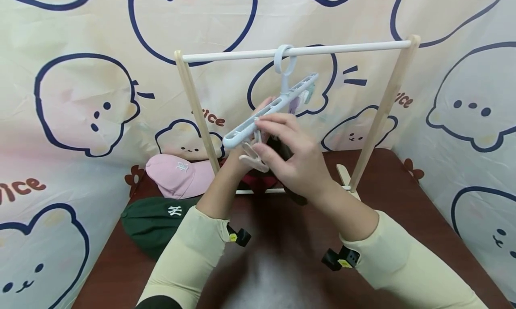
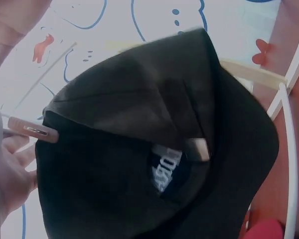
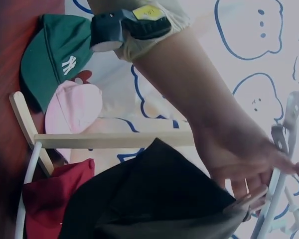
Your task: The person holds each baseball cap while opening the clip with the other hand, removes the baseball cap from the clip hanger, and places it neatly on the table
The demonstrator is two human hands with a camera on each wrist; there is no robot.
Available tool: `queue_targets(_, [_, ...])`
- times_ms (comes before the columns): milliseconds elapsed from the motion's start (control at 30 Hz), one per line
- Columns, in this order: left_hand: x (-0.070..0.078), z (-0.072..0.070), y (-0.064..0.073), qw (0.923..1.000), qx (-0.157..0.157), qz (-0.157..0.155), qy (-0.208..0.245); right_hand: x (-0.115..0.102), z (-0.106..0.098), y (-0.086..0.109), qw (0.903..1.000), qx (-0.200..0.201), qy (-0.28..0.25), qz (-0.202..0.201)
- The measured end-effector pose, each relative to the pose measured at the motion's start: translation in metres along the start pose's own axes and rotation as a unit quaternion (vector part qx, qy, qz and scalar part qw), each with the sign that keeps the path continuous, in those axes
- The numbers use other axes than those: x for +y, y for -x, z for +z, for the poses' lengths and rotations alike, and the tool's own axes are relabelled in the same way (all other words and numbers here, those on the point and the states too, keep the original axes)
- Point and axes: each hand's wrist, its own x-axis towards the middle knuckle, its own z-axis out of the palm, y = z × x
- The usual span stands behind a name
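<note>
A pale blue clip hanger (image 1: 274, 105) hangs by its ring over the white rod. My right hand (image 1: 300, 159) is at the hanger's near end, thumb and fingers pinching around a pale clip (image 1: 254, 159). Behind the bar is my left hand (image 3: 239, 154), mostly hidden from the head view; its fingers curl at the bar. Below hangs a black cap (image 2: 114, 184), crown and inside lining turned to the left wrist camera. A pinkish clip (image 2: 32, 129) grips the cap's edge beside the left fingers.
The wooden rack (image 1: 383, 116) with its white rod (image 1: 350, 48) stands on the brown table (image 1: 322, 264). A pink cap (image 1: 177, 174) and a green cap (image 1: 153, 224) lie on the left. Low by the rack is a red cap (image 3: 55, 204). Patterned cloth surrounds the table.
</note>
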Motion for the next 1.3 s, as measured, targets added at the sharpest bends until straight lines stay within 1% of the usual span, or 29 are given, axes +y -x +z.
queue_targets(33, [0.000,0.000,0.001,0.9999,0.003,0.002,0.015,0.003,-0.001,0.000,0.9999,0.010,0.001,0.009])
queue_targets(100, [-0.005,0.000,0.004,0.9995,0.021,0.007,0.022,0.010,-0.004,0.000,0.9988,0.029,0.000,0.038])
queue_targets(200, [-0.018,0.001,0.003,0.9982,0.054,0.014,0.024,0.023,-0.006,0.001,0.9927,0.041,-0.014,0.113])
queue_targets(233, [-0.023,0.002,0.003,0.9976,0.060,0.010,0.034,0.028,-0.006,0.001,0.9890,0.039,-0.017,0.141])
queue_targets(333, [-0.034,0.006,0.001,0.9945,0.070,0.005,0.079,0.040,-0.005,0.004,0.9755,0.022,-0.015,0.218])
queue_targets(400, [-0.039,0.009,0.001,0.9916,0.072,0.003,0.108,0.046,-0.003,0.005,0.9680,-0.002,0.000,0.251])
queue_targets(467, [-0.041,0.012,0.002,0.9892,0.081,-0.008,0.122,0.051,0.000,0.006,0.9619,-0.028,0.020,0.271])
queue_targets(533, [-0.041,0.015,0.004,0.9863,0.087,-0.018,0.139,0.054,0.003,0.007,0.9591,-0.046,0.034,0.277])
queue_targets(600, [-0.041,0.018,0.005,0.9839,0.088,-0.025,0.153,0.056,0.007,0.006,0.9595,-0.056,0.044,0.273])
queue_targets(700, [-0.039,0.019,0.008,0.9805,0.076,-0.020,0.180,0.058,0.013,0.002,0.9622,-0.061,0.061,0.258])
queue_targets(833, [-0.040,0.018,0.014,0.9715,0.065,-0.026,0.226,0.061,0.019,-0.001,0.9639,-0.061,0.079,0.247])
queue_targets(933, [-0.041,0.016,0.018,0.9643,0.061,-0.032,0.256,0.064,0.021,-0.003,0.9656,-0.051,0.079,0.242])
queue_targets(1000, [-0.040,0.016,0.022,0.9628,0.061,-0.042,0.260,0.065,0.022,-0.004,0.9669,-0.044,0.080,0.238])
queue_targets(1067, [-0.037,0.018,0.026,0.9637,0.065,-0.058,0.252,0.067,0.023,-0.005,0.9680,-0.036,0.081,0.235])
queue_targets(1133, [-0.033,0.021,0.031,0.9676,0.069,-0.088,0.226,0.068,0.023,-0.005,0.9683,-0.032,0.080,0.234])
queue_targets(1233, [-0.027,0.026,0.041,0.9764,0.063,-0.126,0.164,0.069,0.022,-0.004,0.9669,-0.033,0.078,0.241])
queue_targets(1300, [-0.024,0.029,0.046,0.9819,0.054,-0.136,0.120,0.070,0.021,-0.004,0.9649,-0.035,0.075,0.249])
